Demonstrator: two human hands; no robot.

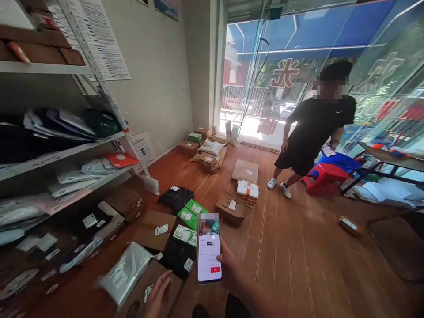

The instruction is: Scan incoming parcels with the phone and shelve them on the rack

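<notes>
My right hand (230, 267) is wrapped round a smartphone (209, 260), its thumb resting against the right edge of the lit screen. On that screen are a camera picture at the top and a red button lower down. My left hand (160, 291) holds nothing, its fingers loosely stretched out over a cardboard box (174, 293) with a white label. Whether it touches the box I cannot tell. Left of this hand lies a grey plastic parcel (124, 269). Beyond the phone are a black parcel (175, 256) and a green-and-white box (185, 235).
Metal shelves (62, 148) filled with parcels stand at the left. More cardboard boxes (230, 208) lie on the wooden floor ahead. A person in black (319, 119) stands near the glass front, beside a red stool (324, 176). A small brown parcel (350, 225) lies at the right.
</notes>
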